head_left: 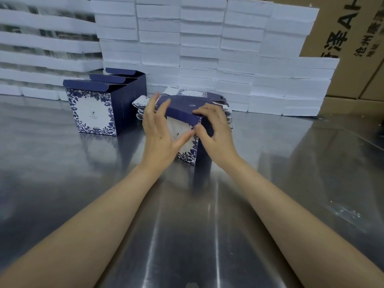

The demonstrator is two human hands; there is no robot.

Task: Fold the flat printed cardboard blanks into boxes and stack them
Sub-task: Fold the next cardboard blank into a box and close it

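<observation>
Both hands on box (181,110): L hand (159,133) fingers straight, spread on front; R hand (217,133) fingers curled, pinching top edge.

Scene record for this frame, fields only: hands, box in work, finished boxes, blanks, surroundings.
left hand: straight fingers against the left side of the box in work, thumb on its printed front
right hand: fingers curled over the box's navy top edge
finished boxes: row at left, lids open
flat blanks: pile behind the hands
table: shiny metal
background: white foam blocks, brown cartons
</observation>
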